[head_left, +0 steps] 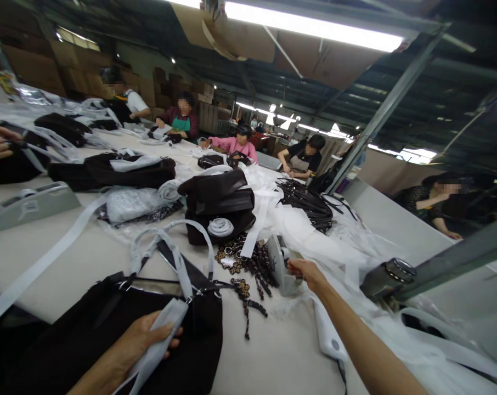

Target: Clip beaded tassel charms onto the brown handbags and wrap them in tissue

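**Possibly, the wrapping [176,311] is the weak point**

Beginning from the left, I judge that the black bag [104,312], which lies in front of me on the near side of the desk [248,362], could turn or be dragged if I pull too strongly with my left hand [143,340]. This hand is closed around the pale wrapping, with the thumb pressed on top. If my hold becomes loose, the wrapping could open, because I see no fastening at the held part. Further right, a beaded charm [246,315] lies just beside the bag, and a moving strap could perhaps catch it. At my right hand [312,274], the fingers are bent together at the grey tape dispenser [279,269]; I cannot tell whether they pinch a piece of tape. If they do, the tape could stick to itself, and a hard tug could push the dispenser into the pile of charms [259,260].

As for the bag, its left side is wide, dark and matt, and it looks soft. In the middle, the handles [138,255] rise in curves, covered in whitish material, and shiny metal rings [125,286] sit at their ends. The right side falls smoothly, without visible decoration.
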A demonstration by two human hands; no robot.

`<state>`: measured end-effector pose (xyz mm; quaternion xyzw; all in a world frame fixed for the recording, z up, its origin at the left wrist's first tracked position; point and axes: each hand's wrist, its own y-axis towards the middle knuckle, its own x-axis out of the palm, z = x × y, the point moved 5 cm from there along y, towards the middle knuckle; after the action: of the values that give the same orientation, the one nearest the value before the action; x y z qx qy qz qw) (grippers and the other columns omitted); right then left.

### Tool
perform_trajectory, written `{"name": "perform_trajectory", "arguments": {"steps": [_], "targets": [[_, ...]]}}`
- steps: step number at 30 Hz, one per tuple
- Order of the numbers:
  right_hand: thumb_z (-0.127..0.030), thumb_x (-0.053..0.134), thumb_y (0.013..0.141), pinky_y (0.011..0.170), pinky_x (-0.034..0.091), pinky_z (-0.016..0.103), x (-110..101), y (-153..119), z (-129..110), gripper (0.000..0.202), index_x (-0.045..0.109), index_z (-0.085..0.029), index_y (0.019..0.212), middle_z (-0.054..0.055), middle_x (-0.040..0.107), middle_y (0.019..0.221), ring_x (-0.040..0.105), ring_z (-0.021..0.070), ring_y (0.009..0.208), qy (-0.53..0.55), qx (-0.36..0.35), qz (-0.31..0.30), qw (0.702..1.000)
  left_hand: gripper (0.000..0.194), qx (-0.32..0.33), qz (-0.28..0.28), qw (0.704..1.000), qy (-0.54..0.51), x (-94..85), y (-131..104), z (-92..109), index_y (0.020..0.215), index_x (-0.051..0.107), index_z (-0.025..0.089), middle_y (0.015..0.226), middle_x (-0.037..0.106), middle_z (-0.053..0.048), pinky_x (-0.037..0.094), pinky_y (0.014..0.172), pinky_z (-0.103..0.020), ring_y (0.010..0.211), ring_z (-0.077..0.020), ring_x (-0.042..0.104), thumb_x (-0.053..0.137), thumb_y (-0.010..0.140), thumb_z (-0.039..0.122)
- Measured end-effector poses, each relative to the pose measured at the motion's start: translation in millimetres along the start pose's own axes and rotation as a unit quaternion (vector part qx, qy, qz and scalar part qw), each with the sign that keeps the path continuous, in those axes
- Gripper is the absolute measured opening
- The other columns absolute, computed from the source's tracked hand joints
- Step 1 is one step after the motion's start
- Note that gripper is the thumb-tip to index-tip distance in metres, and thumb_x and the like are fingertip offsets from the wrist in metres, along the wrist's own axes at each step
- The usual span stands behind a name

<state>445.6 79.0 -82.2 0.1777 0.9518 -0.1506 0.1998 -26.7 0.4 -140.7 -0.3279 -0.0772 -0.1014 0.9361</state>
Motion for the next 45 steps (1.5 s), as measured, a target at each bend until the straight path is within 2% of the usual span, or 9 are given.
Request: {"name": "perform_trajectory", "arguments": {"steps": [8,15,19,22,25,28,31,34,45], "targets": [[-0.04,0.068,0.066,0.055,0.046,0.022,-26.3,-46.1,-7.8,0.027,0.068,-0.014,0.075,0.001,0.065,0.063,0.055,0.0101,0.053,0.059,0.009,0.054,0.997,0.066,-0.002,-0.039,0.999,-0.028,0.8,-1.7,-1.5,0.106,0.059,0.013,0.093,0.073,-0.011,0.057,0.059,-0.025,0.074,-0.0208,0.07,0.087,0.056,0.046],[-0.034,0.068,0.059,0.043,0.037,0.023,-17.0,-78.8,43.1,0.021,0.061,-0.015,0.054,-0.001,0.056,0.048,0.043,0.0082,0.04,-0.006,0.092,0.047,0.995,0.064,0.001,-0.041,0.999,-0.025,1.7,-4.8,5.6,0.102,0.062,0.013,0.092,0.073,-0.011,0.057,0.061,-0.027,0.075,-0.0225,0.07,0.087,0.053,0.047],[-0.039,0.07,0.062,0.05,0.042,0.026,-10.0,-90.4,30.2,0.028,0.071,-0.011,0.068,0.004,0.065,0.057,0.053,0.0128,0.05,-0.06,0.065,0.016,0.996,0.061,0.006,-0.037,0.999,-0.033,3.5,-10.5,6.9,0.104,0.061,0.012,0.09,0.073,-0.011,0.055,0.059,-0.026,0.071,-0.0201,0.069,0.086,0.056,0.043],[-0.046,0.07,0.069,0.065,0.048,0.029,36.5,-111.8,-25.4,0.056,0.068,-0.011,0.113,0.005,0.071,0.075,0.06,0.016,0.064,-0.051,-0.033,-0.064,0.996,0.056,0.016,-0.043,0.998,-0.048,4.5,-12.1,8.1,0.101,0.062,0.011,0.087,0.072,-0.011,0.052,0.056,-0.025,0.066,-0.0179,0.067,0.084,0.058,0.038],[-0.041,0.069,0.076,0.066,0.049,0.029,123.6,-154.0,-89.2,0.075,0.042,-0.016,0.141,0.0,0.069,0.072,0.06,0.0156,0.064,0.013,-0.104,-0.214,0.971,0.049,0.019,-0.052,0.996,-0.066,4.9,-11.9,7.8,0.098,0.063,0.01,0.083,0.072,-0.01,0.051,0.058,-0.026,0.063,-0.0173,0.066,0.082,0.059,0.034],[-0.034,0.065,0.079,0.063,0.049,0.027,211.8,-191.2,-126.6,0.053,0.048,-0.017,0.126,-0.001,0.069,0.07,0.061,0.0141,0.062,0.037,-0.135,-0.308,0.941,0.042,0.052,-0.061,0.994,-0.076,7.6,-12.8,8.6,0.094,0.064,0.011,0.079,0.07,-0.007,0.05,0.06,-0.026,0.062,-0.0157,0.064,0.08,0.06,0.031],[-0.027,0.06,0.077,0.056,0.049,0.024,273.2,-197.9,-126.0,0.028,0.051,-0.02,0.102,-0.003,0.068,0.067,0.061,0.0128,0.056,-0.002,-0.13,-0.34,0.931,0.034,0.1,-0.06,0.99,-0.075,10.4,-13.1,9.7,0.083,0.065,0.01,0.07,0.066,-0.004,0.046,0.057,-0.026,0.056,-0.0132,0.059,0.079,0.062,0.032],[-0.021,0.058,0.073,0.048,0.047,0.021,299.2,-185.3,-110.5,0.016,0.05,-0.021,0.087,-0.003,0.068,0.063,0.062,0.0129,0.053,-0.098,-0.122,-0.322,0.934,0.028,0.128,-0.043,0.988,-0.073,10.0,-10.2,8.3,0.073,0.061,0.012,0.06,0.06,0.0,0.043,0.054,-0.025,0.052,-0.0114,0.053,0.079,0.062,0.03],[-0.022,0.069,0.066,0.033,0.044,0.02,320.3,-163.6,-107.5,0.017,0.053,-0.02,0.064,0.001,0.068,0.054,0.064,0.0168,0.045,-0.313,-0.064,-0.323,0.891,0.012,0.192,0.014,0.981,-0.037,-2.6,0.8,-2.0,0.072,0.064,0.013,0.068,0.063,-0.003,0.04,0.053,-0.022,0.06,-0.0141,0.055,0.071,0.063,0.011]]}}
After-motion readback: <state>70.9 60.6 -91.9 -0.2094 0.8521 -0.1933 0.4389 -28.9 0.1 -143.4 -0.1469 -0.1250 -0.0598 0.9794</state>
